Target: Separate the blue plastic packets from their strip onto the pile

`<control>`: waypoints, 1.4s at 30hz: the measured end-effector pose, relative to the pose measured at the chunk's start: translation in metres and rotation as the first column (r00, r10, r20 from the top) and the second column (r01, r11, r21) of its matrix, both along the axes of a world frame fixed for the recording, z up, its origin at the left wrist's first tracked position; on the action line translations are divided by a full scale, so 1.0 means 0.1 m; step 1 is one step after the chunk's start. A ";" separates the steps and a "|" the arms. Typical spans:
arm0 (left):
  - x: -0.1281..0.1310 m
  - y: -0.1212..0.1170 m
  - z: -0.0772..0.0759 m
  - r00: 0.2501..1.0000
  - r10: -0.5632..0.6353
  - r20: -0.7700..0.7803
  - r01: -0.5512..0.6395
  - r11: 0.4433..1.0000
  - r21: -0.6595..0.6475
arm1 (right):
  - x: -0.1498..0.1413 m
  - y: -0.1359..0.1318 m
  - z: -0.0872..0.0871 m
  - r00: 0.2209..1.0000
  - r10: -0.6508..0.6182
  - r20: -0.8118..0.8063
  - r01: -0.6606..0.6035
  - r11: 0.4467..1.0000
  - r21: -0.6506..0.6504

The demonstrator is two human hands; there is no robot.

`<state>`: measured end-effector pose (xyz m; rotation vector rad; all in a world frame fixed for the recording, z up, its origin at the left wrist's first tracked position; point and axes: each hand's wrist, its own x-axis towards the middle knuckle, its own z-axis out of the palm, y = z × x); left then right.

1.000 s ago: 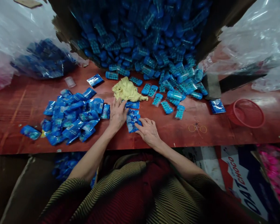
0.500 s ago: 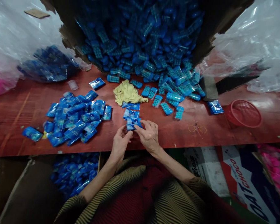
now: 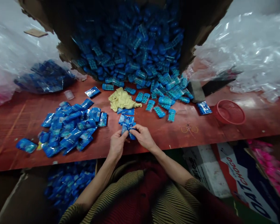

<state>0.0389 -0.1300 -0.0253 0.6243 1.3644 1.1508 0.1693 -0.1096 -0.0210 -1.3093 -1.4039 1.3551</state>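
Between my two hands is a blue printed sachet (image 3: pixel 128 127), pinched near its edges close to the table's front. My left hand (image 3: pixel 117 143) grips its left side with thumb and fingers. On the other side my right hand (image 3: pixel 143 137) has thumb and forefinger closed on it. Just beyond lie flat blue sachets (image 3: pixel 126 119), partly under a crumpled yellow cloth (image 3: pixel 122 99). To the left is a heap of plump blue sachets (image 3: pixel 70 126). Small clear containers of turquoise balls with blue caps (image 3: pixel 150 105) lie right of the cloth.
A torn-edged carton (image 3: pixel 65 56) full of such containers stands at the back. On the right are a red plastic basket (image 3: pixel 230 119), a grey block (image 3: pixel 197 91) and a single blue sachet (image 3: pixel 203 108). Below the table edge sits a heap of blue packets (image 3: pixel 70 180).
Both hands have drawn the sachet up off the table, and its sides now look pulled apart or bent. The whole view has shifted slightly, moving the table's contents left and down.
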 end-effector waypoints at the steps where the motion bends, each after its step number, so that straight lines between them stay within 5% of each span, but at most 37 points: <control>1: 0.01 0.01 0.01 1.000 0.017 0.003 -0.017 1.000 0.000 | 0.00 0.00 0.02 1.000 0.003 0.031 -0.003 1.000 0.013; 5: 0.08 0.07 0.05 0.993 0.093 0.073 -0.092 0.996 -0.013 | 0.03 0.02 0.07 0.991 0.004 0.137 -0.013 0.998 0.060; 13: 0.17 0.18 0.04 0.980 0.062 0.187 -0.052 0.997 -0.054 | 0.01 0.07 -0.03 0.984 -0.090 0.156 0.069 0.988 0.138; 16: 0.13 0.19 0.09 0.964 -0.051 0.261 0.072 0.995 -0.072 | 0.03 0.07 -0.02 0.982 -0.118 0.149 0.094 0.983 0.160; 19: 0.07 0.17 0.12 0.943 -0.161 0.291 0.199 0.974 -0.107 | 0.11 0.08 0.03 0.951 -0.051 0.305 -0.019 0.975 0.224; 22: 0.03 0.14 0.09 0.946 -0.123 0.301 0.174 0.973 -0.149 | 0.27 0.15 0.09 0.850 -0.027 0.527 -0.144 0.949 0.280; 25: 0.03 0.10 0.06 0.924 -0.048 0.379 0.134 0.970 -0.203 | 0.51 0.30 0.09 0.764 -0.197 0.614 -0.014 0.947 0.320; 29: 0.02 0.05 0.07 0.875 0.043 0.482 0.121 0.945 -0.305 | 0.74 0.45 -0.02 0.415 -0.323 0.850 0.106 0.946 0.308; 31: 0.00 0.04 0.09 0.853 0.081 0.515 0.132 0.922 -0.364 | 0.75 0.42 -0.09 0.352 -0.281 0.893 0.041 0.958 0.285; 35: -0.02 0.03 0.11 0.841 0.108 0.530 0.164 0.882 -0.441 | 0.69 0.29 -0.17 0.458 -0.243 0.855 -0.045 0.954 0.296; 40: 0.00 0.01 0.13 0.842 0.169 0.513 0.122 0.865 -0.486 | 0.70 0.19 -0.14 0.848 -0.156 0.506 -0.040 0.934 0.354; 42: 0.01 0.00 0.14 0.836 0.178 0.519 0.121 0.863 -0.490 | 0.69 0.15 -0.10 0.940 -0.104 0.324 -0.031 0.922 0.385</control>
